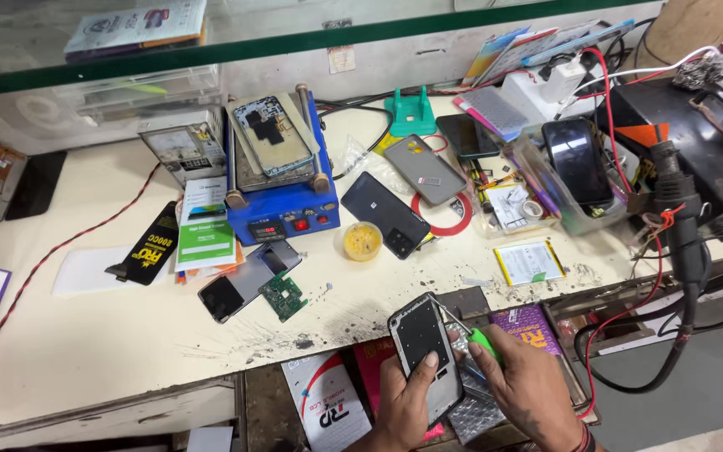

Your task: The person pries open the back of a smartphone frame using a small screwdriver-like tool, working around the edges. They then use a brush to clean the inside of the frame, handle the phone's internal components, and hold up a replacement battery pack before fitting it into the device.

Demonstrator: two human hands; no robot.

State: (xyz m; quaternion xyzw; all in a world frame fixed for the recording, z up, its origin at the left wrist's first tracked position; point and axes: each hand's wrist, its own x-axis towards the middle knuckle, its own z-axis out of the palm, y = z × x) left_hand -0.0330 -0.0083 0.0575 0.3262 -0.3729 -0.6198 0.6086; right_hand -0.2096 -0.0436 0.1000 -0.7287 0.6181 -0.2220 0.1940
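My left hand [403,402] gripped the opened phone [425,356] steady; my right hand [529,389] pinched the green-handled screwdriver [472,333], best kept upright.

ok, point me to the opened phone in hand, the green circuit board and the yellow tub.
opened phone [423,347]: head view, middle of its dark inner frame.
green circuit board [283,295]: head view, centre of the board.
yellow tub [362,241]: head view, middle of its yellow contents.
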